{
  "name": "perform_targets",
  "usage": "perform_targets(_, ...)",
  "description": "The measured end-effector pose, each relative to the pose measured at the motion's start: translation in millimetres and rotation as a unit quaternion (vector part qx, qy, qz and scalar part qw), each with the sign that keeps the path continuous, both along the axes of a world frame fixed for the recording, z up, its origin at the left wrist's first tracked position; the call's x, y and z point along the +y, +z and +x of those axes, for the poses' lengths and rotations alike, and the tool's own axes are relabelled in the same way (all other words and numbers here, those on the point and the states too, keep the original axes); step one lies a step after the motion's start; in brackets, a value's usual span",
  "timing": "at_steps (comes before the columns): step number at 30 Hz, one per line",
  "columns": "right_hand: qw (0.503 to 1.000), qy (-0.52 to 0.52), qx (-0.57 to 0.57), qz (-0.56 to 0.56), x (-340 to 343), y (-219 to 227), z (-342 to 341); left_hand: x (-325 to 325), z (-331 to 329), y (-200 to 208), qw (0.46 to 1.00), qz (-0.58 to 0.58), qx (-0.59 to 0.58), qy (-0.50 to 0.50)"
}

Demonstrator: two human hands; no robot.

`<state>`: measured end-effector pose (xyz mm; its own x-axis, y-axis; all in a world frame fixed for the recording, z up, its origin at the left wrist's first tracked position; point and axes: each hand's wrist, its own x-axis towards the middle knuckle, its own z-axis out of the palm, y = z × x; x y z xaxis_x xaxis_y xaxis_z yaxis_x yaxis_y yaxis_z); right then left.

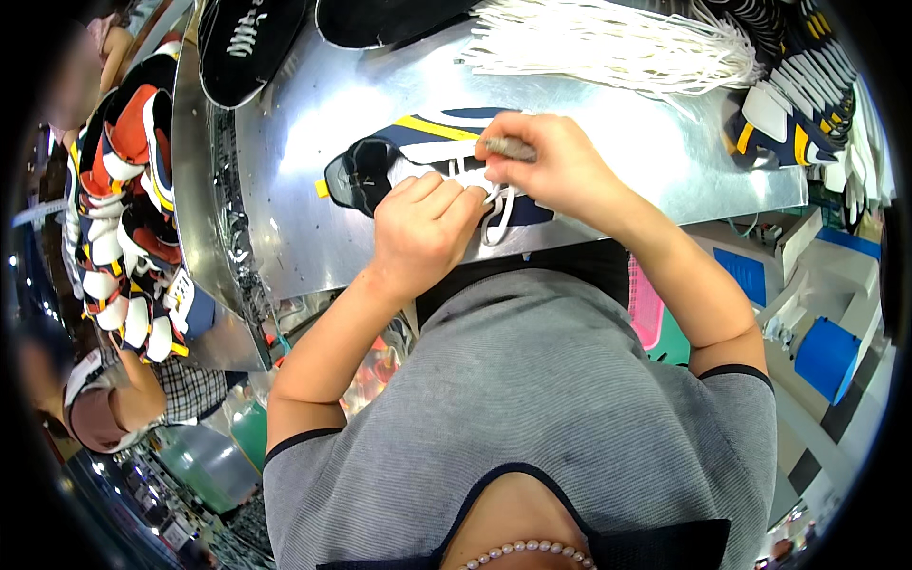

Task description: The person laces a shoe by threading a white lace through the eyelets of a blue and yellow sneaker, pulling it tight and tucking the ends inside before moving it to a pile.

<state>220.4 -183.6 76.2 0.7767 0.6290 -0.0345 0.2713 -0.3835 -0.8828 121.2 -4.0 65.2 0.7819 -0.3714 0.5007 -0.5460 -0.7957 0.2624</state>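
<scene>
On the metal table in front of me lies a navy shoe upper point(439, 150) with yellow and white stripes, its dark-lined heel opening toward the left. My left hand point(425, 223) is closed over its lacing area, fingers curled on the white part, so what the fingertips pinch is partly hidden. A white lace point(496, 226) loops down beside these fingers and over the shoe's near side. My right hand point(560, 166), just to the right, pinches a short grey-brown handled tool point(511, 148) above the eyelets. The working tip of this tool cannot be made out.
A bundle of white laces point(608, 46) lies at the far side of the metal table point(665, 176). Black uppers point(249, 47) sit far left. Stacked navy uppers point(784, 119) stand at right, more shoe uppers point(123, 218) hang at left. Another person point(114, 404) is at lower left.
</scene>
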Motion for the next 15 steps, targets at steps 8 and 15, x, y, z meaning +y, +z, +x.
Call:
perform_targets(8,0.904,-0.258,-0.143,0.310,-101,93,77,0,6,9,0.996,-0.012,0.089,-0.021)
perform_targets(15,0.959,-0.080,0.190,0.196,-10,-7,-3,5,8,25,0.905,-0.237,0.337,0.106)
